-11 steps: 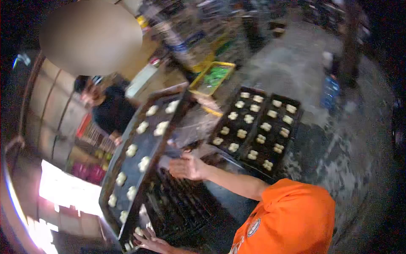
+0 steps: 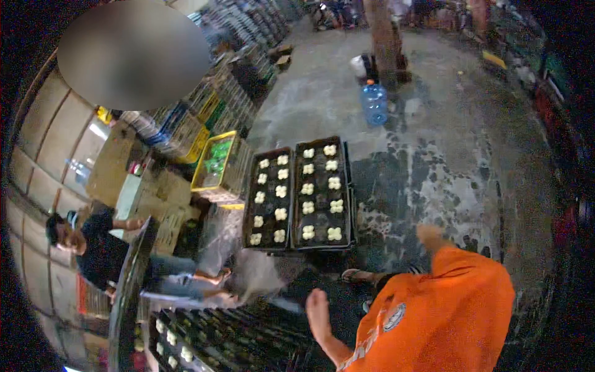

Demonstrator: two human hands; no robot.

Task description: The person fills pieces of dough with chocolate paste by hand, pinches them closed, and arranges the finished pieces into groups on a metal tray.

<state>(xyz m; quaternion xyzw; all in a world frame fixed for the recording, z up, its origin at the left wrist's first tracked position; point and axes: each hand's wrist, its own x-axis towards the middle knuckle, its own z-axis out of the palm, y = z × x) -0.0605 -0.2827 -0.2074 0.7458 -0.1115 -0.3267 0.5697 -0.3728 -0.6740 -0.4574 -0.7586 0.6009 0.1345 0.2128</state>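
My left hand (image 2: 318, 309) is off the trays, fingers stretched out, with nothing in it. My right hand (image 2: 432, 237) is smeared by motion beside my orange sleeve, over the wet floor, and its fingers cannot be made out. Left of my left hand is a dark baking tray (image 2: 167, 364) with clover-shaped dough pieces (image 2: 171, 337), beside ridged dark pans (image 2: 235, 338). Ahead stand two more dark trays, a left one (image 2: 269, 204) and a right one (image 2: 321, 219), both bearing rows of dough pieces. Neither hand touches these trays.
A co-worker (image 2: 99, 248) at the left holds a long dark tray (image 2: 131, 291) tilted on edge. Behind are a yellow-rimmed crate (image 2: 197, 180) with green contents and stacked crates (image 2: 238, 80). A blue water bottle (image 2: 374, 104) stands by a post (image 2: 385, 37) on the wet concrete floor (image 2: 446, 186).
My hands have come away from the long dough-covered tray, which is now tilted on edge by the co-worker. My view has swung right. My right hand has drawn back toward my body.
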